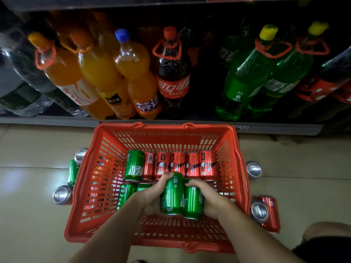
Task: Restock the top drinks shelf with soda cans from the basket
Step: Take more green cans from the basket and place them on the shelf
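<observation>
Reaching into the red basket (86, 179) on the floor, I wrap my left hand (152, 194) and right hand (209, 198) around two green cans (180, 196) near its front wall, gathering both for one trip up.
</observation>
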A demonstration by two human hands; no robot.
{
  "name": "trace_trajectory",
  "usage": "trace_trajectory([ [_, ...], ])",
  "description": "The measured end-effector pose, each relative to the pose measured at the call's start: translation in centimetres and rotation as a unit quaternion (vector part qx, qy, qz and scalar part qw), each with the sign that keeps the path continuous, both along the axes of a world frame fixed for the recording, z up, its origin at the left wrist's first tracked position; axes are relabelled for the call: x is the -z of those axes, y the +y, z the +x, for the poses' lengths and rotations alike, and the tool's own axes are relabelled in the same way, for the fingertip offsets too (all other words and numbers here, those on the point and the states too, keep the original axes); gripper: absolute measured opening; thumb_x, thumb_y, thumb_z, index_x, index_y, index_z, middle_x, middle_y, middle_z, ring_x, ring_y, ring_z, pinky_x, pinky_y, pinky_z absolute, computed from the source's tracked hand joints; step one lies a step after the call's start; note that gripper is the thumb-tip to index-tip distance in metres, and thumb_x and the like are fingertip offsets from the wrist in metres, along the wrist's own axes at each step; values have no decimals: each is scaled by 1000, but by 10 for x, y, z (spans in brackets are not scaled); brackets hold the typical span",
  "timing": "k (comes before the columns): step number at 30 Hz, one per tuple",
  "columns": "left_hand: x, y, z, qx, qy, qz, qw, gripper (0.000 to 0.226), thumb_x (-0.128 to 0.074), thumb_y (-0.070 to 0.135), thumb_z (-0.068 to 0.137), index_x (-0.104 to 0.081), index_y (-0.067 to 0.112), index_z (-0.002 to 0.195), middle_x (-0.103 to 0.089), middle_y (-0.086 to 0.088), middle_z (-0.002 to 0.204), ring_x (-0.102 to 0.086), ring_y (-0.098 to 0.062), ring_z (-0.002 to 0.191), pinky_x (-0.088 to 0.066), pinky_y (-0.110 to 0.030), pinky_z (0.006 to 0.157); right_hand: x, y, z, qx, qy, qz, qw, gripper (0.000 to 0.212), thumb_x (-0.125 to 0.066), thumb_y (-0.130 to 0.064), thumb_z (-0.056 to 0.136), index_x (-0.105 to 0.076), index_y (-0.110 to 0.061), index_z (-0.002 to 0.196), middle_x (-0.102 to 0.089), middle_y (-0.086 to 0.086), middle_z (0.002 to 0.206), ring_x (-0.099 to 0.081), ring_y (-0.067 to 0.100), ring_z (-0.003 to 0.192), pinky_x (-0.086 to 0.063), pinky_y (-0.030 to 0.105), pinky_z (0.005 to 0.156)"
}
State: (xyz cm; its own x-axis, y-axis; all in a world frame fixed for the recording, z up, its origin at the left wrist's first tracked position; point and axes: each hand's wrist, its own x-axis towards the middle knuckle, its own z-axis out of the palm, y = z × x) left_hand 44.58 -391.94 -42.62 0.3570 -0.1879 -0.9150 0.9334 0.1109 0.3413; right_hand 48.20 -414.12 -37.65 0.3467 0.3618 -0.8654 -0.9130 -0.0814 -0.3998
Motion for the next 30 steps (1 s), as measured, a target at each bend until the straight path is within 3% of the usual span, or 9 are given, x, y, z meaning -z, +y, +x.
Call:
trace_trajectory([
  [4,-123,-12,13,-15,-30,-11,999,103,-74,80,65,-56,16,144,-63,-18,141,-60,-38,131,-42,-60,113,-63,13,15,14,-29,20,999,62,-78,-34,67,-69,-11,124,-70,21,120,-68,38,107,-50,55,101],
  [7,-219,-9,24,-33,-80,-20,996,97,-81,74,62,-64,14,137,-69,-16,133,-64,-35,126,-40,-58,116,-143,25,26,45,-36,42,997,39,-69,-30,81,-73,-7,112,-73,20,105,-69,32,90,-54,49,92],
  [9,-286,-3,32,-52,-98,-17,994,83,-73,71,72,-66,15,133,-71,-15,130,-66,-33,123,-40,-58,116,-204,29,32,57,-36,68,995,26,-61,-27,89,-77,-9,100,-74,16,96,-69,30,83,-54,46,88],
  [12,-391,5,40,-64,-111,-20,992,82,-72,71,75,-66,14,134,-71,-15,129,-66,-35,123,-42,-57,114,-312,35,42,46,-56,82,994,28,-61,-27,88,-78,-12,105,-72,18,105,-68,33,93,-53,52,94],
  [15,-507,11,43,-79,-139,-21,987,90,-76,70,68,-64,12,136,-71,-16,130,-66,-34,123,-43,-55,114,-427,42,53,36,-102,97,989,28,-59,-19,90,-76,-12,111,-72,20,108,-68,33,93,-54,47,90],
  [17,-590,16,45,-84,-164,-27,982,96,-80,72,64,-64,12,137,-69,-17,133,-64,-35,126,-42,-55,115,-507,50,61,40,-140,101,984,36,-64,-20,84,-73,-11,118,-69,24,119,-66,40,103,-50,55,98],
  [20,-720,25,53,-56,-208,-8,976,82,-71,70,74,-66,16,135,-71,-13,131,-66,-32,124,-46,-54,112,-627,63,73,32,-180,87,979,52,-75,-28,72,-71,-12,121,-68,25,123,-63,47,116,-46,63,102],
  [26,-946,55,69,-72,-302,36,950,77,-65,74,73,-67,24,131,-75,-6,123,-71,-26,117,-49,-51,108,-858,95,98,31,-279,107,954,41,-72,-24,80,-73,-12,119,-73,19,116,-68,40,111,-54,54,98],
  [30,-1068,74,74,-79,-396,22,914,67,-49,70,76,-71,24,120,-78,-6,114,-77,-21,101,-56,-44,89,-989,116,110,39,-376,113,919,51,-77,-25,72,-70,-12,121,-73,20,115,-68,42,109,-51,64,95],
])
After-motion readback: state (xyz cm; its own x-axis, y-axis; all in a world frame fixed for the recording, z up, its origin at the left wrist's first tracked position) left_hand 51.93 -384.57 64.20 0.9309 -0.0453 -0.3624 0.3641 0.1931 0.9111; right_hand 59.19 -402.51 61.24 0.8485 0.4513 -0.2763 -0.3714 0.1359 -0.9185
